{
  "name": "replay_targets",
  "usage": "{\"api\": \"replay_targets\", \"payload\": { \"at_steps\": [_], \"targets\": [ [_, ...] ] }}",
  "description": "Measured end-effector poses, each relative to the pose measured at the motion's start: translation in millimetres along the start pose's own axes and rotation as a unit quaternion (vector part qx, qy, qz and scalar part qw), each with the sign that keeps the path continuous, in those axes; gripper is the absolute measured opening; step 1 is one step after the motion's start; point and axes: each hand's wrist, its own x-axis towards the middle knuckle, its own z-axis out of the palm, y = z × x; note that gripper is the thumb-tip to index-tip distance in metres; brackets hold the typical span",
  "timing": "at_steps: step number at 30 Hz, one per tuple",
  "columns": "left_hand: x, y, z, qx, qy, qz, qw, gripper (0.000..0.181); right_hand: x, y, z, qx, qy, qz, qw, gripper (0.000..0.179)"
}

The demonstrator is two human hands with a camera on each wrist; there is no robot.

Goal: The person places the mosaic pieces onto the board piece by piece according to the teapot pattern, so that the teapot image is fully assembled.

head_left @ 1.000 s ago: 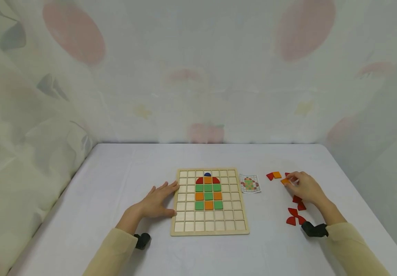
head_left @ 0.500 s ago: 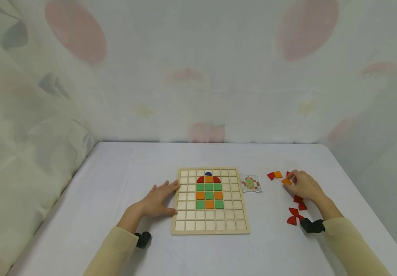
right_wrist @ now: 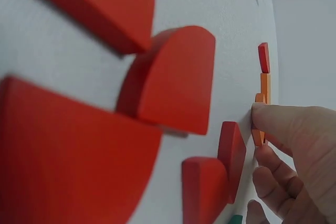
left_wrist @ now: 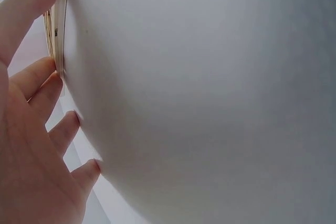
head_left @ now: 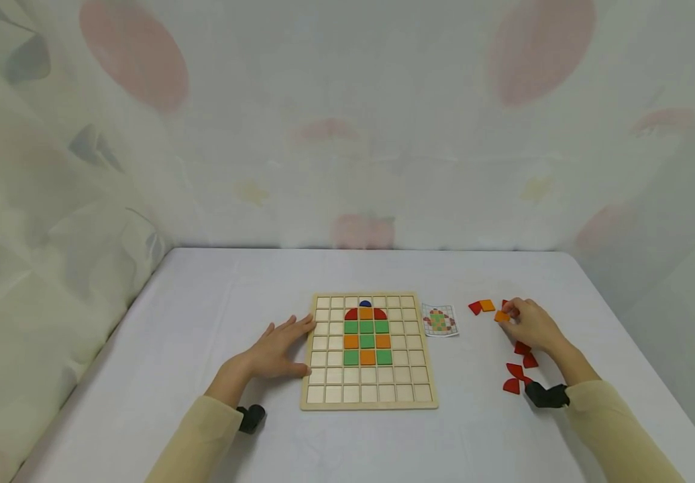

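Note:
In the head view, a wooden grid board lies mid-table with green, orange, red and blue tiles set in its upper middle cells. My left hand rests at its left edge, fingers spread; the left wrist view shows the thumb and fingertips right at the board's side. To the right of the board, my right hand pinches an orange square tile between thumb and fingers, close over the table. Beside it are another orange square tile and a red quarter-round tile.
A small printed pattern card lies just right of the board. Several red quarter-round tiles lie near the right wrist, seen large in the right wrist view, some touching or overlapping. A pale cloth wall stands behind the table.
The orange square tile in my right hand has turned slightly in the fingers. My left hand keeps its place at the board, and the head view has shifted a little.

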Motion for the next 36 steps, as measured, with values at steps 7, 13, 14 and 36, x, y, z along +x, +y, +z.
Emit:
{"api": "replay_targets", "payload": {
  "at_steps": [7, 13, 14, 36],
  "targets": [
    [0.7, -0.7, 0.2, 0.001, -0.001, 0.001, 1.0000, 0.085, -3.1, -2, -2, -0.001, 0.003, -0.008, 1.0000, 0.027],
    [0.9, -0.2, 0.5, 0.004, -0.001, -0.001, 1.0000, 0.084, -5.7, -9, -6, 0.000, 0.013, -0.022, 0.9997, 0.028],
    [0.9, -0.1, 0.4, 0.004, -0.001, -0.001, 1.0000, 0.084, -5.9, -12, -7, 0.000, 0.015, -0.025, 0.9996, 0.028],
    [0.1, 1.7, -1.7, 0.001, 0.000, 0.004, 1.0000, 0.084, -15.8, -93, 26, 0.015, 0.055, -0.154, 0.9864, 0.026]
  ]
}}
